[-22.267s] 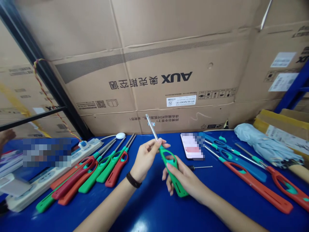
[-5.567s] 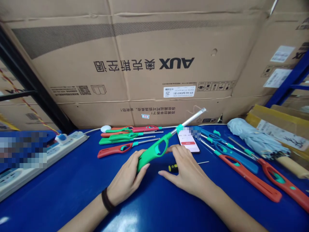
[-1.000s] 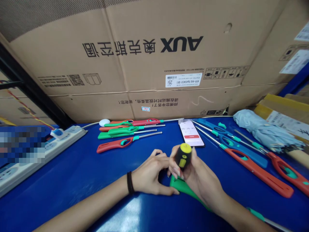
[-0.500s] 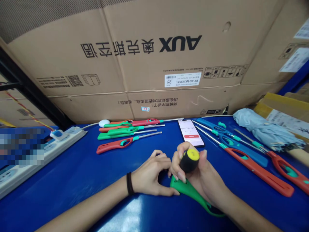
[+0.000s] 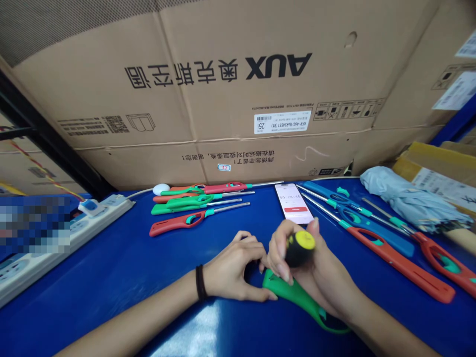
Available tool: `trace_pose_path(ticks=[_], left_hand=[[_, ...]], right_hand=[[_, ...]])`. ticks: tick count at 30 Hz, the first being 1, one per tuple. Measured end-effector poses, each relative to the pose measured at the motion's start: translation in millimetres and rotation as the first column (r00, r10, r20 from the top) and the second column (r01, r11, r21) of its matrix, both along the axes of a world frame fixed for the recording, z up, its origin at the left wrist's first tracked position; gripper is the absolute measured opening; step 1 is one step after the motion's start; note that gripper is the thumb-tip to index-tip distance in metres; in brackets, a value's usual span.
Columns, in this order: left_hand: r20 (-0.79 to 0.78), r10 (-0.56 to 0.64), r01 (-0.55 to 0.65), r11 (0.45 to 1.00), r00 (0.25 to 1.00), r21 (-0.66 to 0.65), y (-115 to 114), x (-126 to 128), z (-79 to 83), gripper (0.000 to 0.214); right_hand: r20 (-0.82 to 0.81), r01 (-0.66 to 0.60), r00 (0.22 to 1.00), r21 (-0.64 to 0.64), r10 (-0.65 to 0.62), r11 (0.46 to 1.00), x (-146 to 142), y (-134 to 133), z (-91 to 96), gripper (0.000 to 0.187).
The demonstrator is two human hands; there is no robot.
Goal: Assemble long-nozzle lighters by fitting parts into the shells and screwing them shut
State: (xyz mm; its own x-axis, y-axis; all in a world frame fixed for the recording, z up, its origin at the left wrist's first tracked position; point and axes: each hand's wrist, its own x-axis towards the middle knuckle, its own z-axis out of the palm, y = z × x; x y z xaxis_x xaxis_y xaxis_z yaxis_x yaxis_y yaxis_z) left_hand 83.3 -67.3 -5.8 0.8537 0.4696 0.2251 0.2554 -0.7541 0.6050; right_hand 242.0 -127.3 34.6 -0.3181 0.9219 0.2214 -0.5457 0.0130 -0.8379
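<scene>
In the middle foreground, my right hand (image 5: pixel 312 272) is closed around the black handle of a screwdriver (image 5: pixel 305 241) with a yellow end cap. The handle points up toward me; its shaft and tip are hidden by the fingers. Below it on the blue surface lies a green gas lighter (image 5: pixel 297 297), its handle end facing left and a small hole showing there. My left hand (image 5: pixel 238 270) holds that end, thumb on the near edge and curled fingertips at the far side, by my right fingers. The lighter's far right part is hidden behind my right hand and wrist.
Several red and green lighters (image 5: pixel 178 226) lie at the back left, beside a white power strip (image 5: pixel 74 233). A phone (image 5: pixel 295 203) shows a running timer. Blue and red lighters (image 5: pixel 401 263) lie right, near a pale blue umbrella (image 5: pixel 405 196). A cardboard sheet (image 5: pixel 223 114) stands behind.
My right hand has shifted slightly right with the screwdriver, whose handle has turned a little. The left hand and green lighter stay nearly still.
</scene>
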Motion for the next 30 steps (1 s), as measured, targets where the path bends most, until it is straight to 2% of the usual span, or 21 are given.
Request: trace_pose_path(ticks=[3,6,9,11,16,19,22,26,28,30], left_hand=[[-0.002,-0.011,0.011,1.000,1.000,-0.010,-0.3,0.1,1.0,0.036],[-0.006,-0.015,0.015,1.000,1.000,-0.009,-0.4,0.0,1.3,0.036],[0.010,-0.012,0.012,1.000,1.000,-0.013,-0.1,-0.1,0.3,0.035],[0.020,-0.009,0.009,1.000,1.000,-0.014,0.1,0.0,-0.2,0.035],[-0.015,-0.009,0.009,1.000,1.000,-0.010,-0.2,0.8,1.9,0.038],[-0.020,-0.011,0.011,1.000,1.000,-0.012,-0.6,0.8,2.3,0.038],[0.014,0.008,-0.008,1.000,1.000,-0.002,-0.6,0.2,-0.1,0.036],[0.038,0.018,-0.018,1.000,0.999,-0.002,-0.1,-0.9,-3.6,0.037],[0.048,0.010,-0.010,1.000,0.999,0.007,0.2,-1.4,-3.6,0.037],[0.042,-0.001,0.000,1.000,0.999,0.012,0.5,-1.8,-2.8,0.037]], right_hand=[[-0.048,0.012,0.999,-0.048,-0.014,0.999,1.1,0.8,1.4,0.064],[-0.077,0.028,0.997,-0.044,-0.031,0.999,2.8,0.8,-0.5,0.062],[-0.031,0.059,0.998,0.015,-0.058,0.998,3.8,0.9,-1.4,0.056],[-0.001,0.068,0.998,0.001,-0.068,0.998,3.9,1.0,0.0,0.051],[-0.031,0.066,0.997,-0.074,-0.069,0.995,3.8,0.4,2.2,0.063],[-0.031,0.083,0.996,-0.002,-0.083,0.997,5.2,1.2,-0.1,0.053],[0.062,0.072,0.995,0.057,-0.075,0.996,6.3,4.1,0.1,0.041],[0.077,0.024,0.997,-0.034,-0.022,0.999,3.2,6.9,3.3,0.055],[0.033,0.028,0.999,-0.025,-0.027,0.999,0.2,6.6,3.0,0.050],[0.046,0.050,0.998,0.036,-0.052,0.998,-2.8,5.7,2.1,0.044]])
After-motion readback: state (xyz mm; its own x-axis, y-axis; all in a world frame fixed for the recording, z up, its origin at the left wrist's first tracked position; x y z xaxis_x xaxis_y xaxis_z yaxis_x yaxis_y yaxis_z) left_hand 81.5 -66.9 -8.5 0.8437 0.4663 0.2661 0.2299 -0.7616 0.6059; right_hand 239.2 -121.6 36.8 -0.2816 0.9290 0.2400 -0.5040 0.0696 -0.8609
